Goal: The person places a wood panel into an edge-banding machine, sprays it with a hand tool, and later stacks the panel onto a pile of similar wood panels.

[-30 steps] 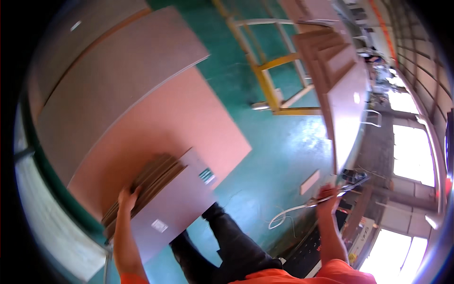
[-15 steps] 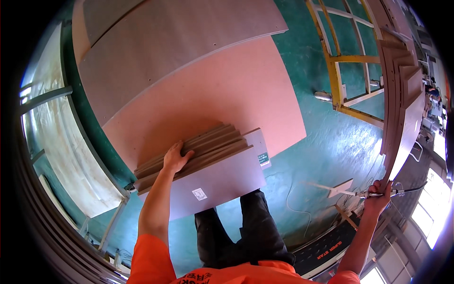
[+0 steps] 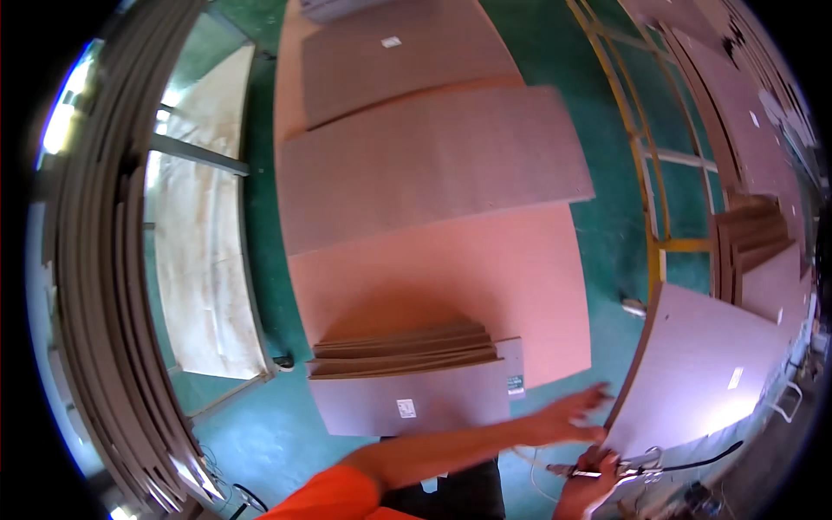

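My left hand (image 3: 570, 418) reaches across to the right, fingers spread and holding nothing, beside the left edge of a large grey-brown panel (image 3: 693, 373). Below it, my right hand (image 3: 594, 487) is closed around a metal air gun (image 3: 637, 471) with a black hose, close to that panel's lower corner. Whether the right fingers touch the panel I cannot tell. In front of my legs, several brown boards (image 3: 407, 351) lean together. The nearest board (image 3: 451, 403) faces me with a white label, and another with a green label sticks out at the right.
A long table with a pinkish top (image 3: 520, 269) extends away, with large brown panels (image 3: 433, 165) lying on it. To the left are a frame with a pale stained sheet (image 3: 208, 277) and upright boards (image 3: 104, 260). A yellow metal rack (image 3: 650, 208) stands to the right.
My left hand has left the leaning boards and swung right toward the large panel. The view has turned right. The air gun stays in my right hand, now beside the panel.
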A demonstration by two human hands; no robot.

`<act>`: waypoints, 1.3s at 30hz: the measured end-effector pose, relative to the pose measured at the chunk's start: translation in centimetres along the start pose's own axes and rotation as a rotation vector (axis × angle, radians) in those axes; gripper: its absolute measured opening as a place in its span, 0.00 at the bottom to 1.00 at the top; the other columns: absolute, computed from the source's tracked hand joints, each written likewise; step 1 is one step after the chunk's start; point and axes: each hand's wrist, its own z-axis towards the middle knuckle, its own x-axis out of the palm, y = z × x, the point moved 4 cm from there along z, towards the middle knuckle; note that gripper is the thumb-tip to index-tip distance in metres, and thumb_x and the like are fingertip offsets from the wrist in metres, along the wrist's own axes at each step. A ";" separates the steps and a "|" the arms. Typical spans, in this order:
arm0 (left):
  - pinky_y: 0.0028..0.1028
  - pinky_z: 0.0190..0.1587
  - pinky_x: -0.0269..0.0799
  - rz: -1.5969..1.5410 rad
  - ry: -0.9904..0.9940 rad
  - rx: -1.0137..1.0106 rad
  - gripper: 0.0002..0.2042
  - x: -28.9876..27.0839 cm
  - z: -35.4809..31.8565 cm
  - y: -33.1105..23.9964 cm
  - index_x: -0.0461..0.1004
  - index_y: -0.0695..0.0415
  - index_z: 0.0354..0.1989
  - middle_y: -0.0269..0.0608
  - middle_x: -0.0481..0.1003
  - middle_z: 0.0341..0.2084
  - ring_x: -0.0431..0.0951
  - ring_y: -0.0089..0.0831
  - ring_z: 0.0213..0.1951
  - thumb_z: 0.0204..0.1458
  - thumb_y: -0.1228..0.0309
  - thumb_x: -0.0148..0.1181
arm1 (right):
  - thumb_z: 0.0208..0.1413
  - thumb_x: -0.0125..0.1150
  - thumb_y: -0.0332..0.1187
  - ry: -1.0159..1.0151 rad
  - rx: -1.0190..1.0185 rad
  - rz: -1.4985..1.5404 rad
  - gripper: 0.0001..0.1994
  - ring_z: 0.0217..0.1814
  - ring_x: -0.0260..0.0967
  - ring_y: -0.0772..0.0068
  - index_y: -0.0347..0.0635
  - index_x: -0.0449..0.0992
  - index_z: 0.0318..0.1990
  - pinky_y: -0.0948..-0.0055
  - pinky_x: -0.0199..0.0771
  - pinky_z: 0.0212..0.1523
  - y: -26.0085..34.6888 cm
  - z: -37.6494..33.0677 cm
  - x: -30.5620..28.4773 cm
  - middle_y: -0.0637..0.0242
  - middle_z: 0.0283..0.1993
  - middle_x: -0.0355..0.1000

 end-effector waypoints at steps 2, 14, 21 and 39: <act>0.30 0.43 0.68 0.277 -0.143 -0.297 0.19 2.7 2.2 -0.6 0.73 0.65 0.45 0.41 0.75 0.32 0.71 0.27 0.37 0.49 0.63 0.64 | 0.61 0.49 0.38 -0.053 -0.038 -0.281 0.13 0.51 0.65 0.64 0.36 0.72 0.42 0.62 0.62 0.59 0.1 -3.1 2.6 0.60 0.44 0.68; 0.30 0.51 0.69 -0.115 -0.575 -0.214 0.27 -12.7 -24.6 -6.9 0.68 0.64 0.55 0.41 0.75 0.45 0.74 0.28 0.45 0.42 0.77 0.66 | 0.55 0.58 0.44 -0.200 -0.247 -0.174 0.13 0.29 0.67 0.73 0.45 0.74 0.29 0.73 0.66 0.30 2.5 6.5 -7.5 0.71 0.28 0.70; 0.33 0.43 0.74 -0.099 -1.265 0.013 0.18 -26.5 -37.6 -1.6 0.71 0.63 0.50 0.42 0.76 0.40 0.77 0.32 0.40 0.50 0.72 0.61 | 0.50 0.64 0.31 -0.102 0.009 -0.073 0.13 0.30 0.66 0.78 0.42 0.74 0.43 0.77 0.66 0.28 -4.5 3.1 13.8 0.71 0.33 0.71; 0.41 0.47 0.71 0.925 -1.587 -0.482 0.30 -53.8 -40.8 3.6 0.73 0.63 0.49 0.61 0.76 0.41 0.75 0.54 0.45 0.52 0.46 0.54 | 0.54 0.62 0.33 0.248 0.465 -0.587 0.08 0.27 0.74 0.70 0.39 0.72 0.35 0.82 0.57 0.18 -29.6 18.6 27.4 0.62 0.27 0.74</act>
